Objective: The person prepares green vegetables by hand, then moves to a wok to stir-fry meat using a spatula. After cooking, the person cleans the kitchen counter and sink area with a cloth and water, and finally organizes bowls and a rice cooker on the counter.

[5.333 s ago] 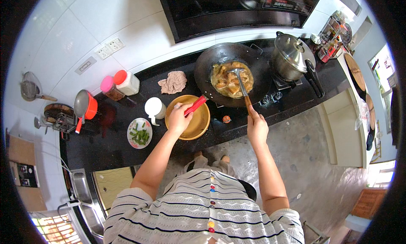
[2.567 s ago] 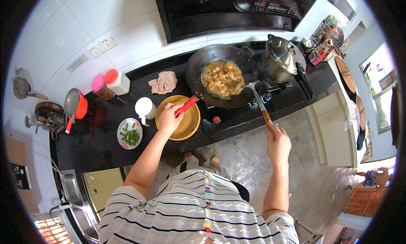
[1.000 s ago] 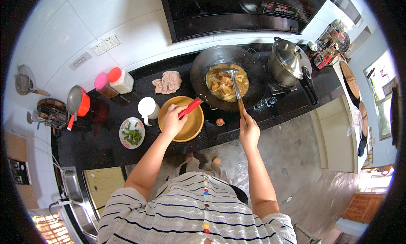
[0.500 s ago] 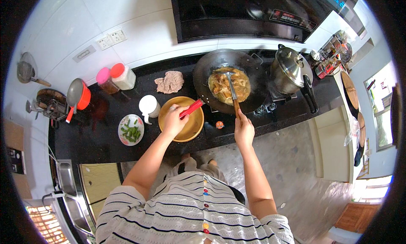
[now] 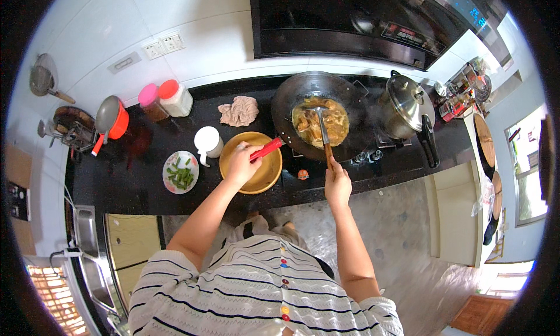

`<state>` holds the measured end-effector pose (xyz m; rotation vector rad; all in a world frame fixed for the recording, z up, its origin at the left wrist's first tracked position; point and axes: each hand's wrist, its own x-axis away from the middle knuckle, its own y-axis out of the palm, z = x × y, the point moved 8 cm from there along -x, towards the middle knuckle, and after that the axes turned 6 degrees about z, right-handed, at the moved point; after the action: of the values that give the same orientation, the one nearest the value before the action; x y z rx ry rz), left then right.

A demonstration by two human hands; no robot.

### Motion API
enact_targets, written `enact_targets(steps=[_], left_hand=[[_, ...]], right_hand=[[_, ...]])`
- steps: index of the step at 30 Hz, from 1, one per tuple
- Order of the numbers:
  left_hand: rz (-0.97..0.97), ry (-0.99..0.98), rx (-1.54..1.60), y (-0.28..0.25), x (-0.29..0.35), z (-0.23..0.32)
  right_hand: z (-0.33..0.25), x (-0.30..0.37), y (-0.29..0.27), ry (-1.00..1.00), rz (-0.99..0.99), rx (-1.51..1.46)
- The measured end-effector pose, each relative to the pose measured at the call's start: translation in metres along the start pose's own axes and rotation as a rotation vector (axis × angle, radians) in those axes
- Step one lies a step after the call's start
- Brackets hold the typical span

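Note:
A black wok (image 5: 291, 103) with brown saucy food (image 5: 335, 121) stands on the stove. My right hand (image 5: 337, 184) grips the wooden handle of a metal spatula (image 5: 322, 129), whose blade rests in the food. My left hand (image 5: 242, 164) holds the red handle (image 5: 267, 149) of the wok, above an empty yellow bowl (image 5: 265, 178) on the black counter (image 5: 128, 178).
A steel pressure cooker (image 5: 405, 106) sits right of the wok. On the counter stand a white cup (image 5: 207, 142), a plate of chopped greens (image 5: 179, 173), a crumpled cloth (image 5: 239, 110), two lidded jars (image 5: 166, 99) and a red pot (image 5: 114, 119). The sink (image 5: 87, 248) lies at lower left.
My right hand swung the spatula out over the wok's right rim, then brought it back into the food. My left hand has stayed on the red handle.

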<state>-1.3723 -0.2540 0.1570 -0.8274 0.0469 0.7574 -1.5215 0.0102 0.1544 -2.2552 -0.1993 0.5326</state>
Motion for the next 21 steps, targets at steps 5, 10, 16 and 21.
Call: enact_targets(steps=[5,10,16,21], left_hand=[[0.047,0.008,-0.101,-0.005,0.005,0.005],[0.157,0.008,-0.286,-0.021,0.031,0.037],[0.244,-0.018,-0.247,-0.038,0.108,0.030],[0.223,-0.056,-0.302,-0.056,0.178,-0.004]], right_hand=[[-0.008,0.011,0.001,-0.080,0.013,-0.074],[-0.028,0.020,-0.020,-0.226,0.082,-0.036],[-0.082,0.068,-0.020,-0.548,0.025,-0.193],[-0.095,0.104,0.032,-0.399,-0.372,-0.655]])
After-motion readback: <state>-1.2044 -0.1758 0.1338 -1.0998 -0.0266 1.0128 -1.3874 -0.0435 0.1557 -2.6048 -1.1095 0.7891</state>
